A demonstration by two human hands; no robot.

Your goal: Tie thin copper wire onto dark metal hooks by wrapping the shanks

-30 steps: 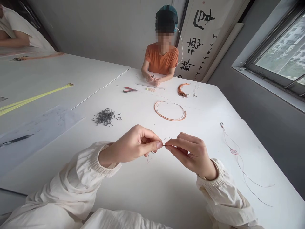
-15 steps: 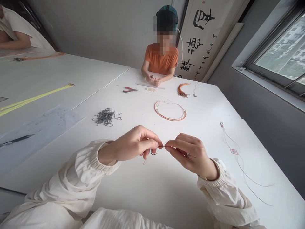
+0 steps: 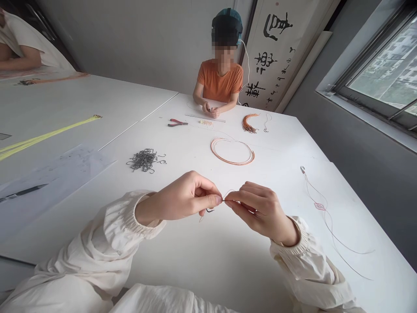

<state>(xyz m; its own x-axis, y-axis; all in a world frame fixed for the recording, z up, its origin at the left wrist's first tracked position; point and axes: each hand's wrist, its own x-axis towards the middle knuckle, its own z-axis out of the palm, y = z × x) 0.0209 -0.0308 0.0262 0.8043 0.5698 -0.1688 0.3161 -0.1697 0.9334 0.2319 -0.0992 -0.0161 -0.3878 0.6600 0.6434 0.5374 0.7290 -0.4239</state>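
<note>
Above the white table (image 3: 195, 269), the left hand (image 3: 177, 198) and right hand (image 3: 259, 212) face inward, fingers pinching a thin wire (image 3: 230, 192).

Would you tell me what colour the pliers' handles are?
The pliers have red and black handles, shown in the head view.

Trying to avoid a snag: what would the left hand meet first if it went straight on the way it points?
Probably the right hand, just ahead of the left hand, with a thin wire pinched between them; depth is unclear.
</note>
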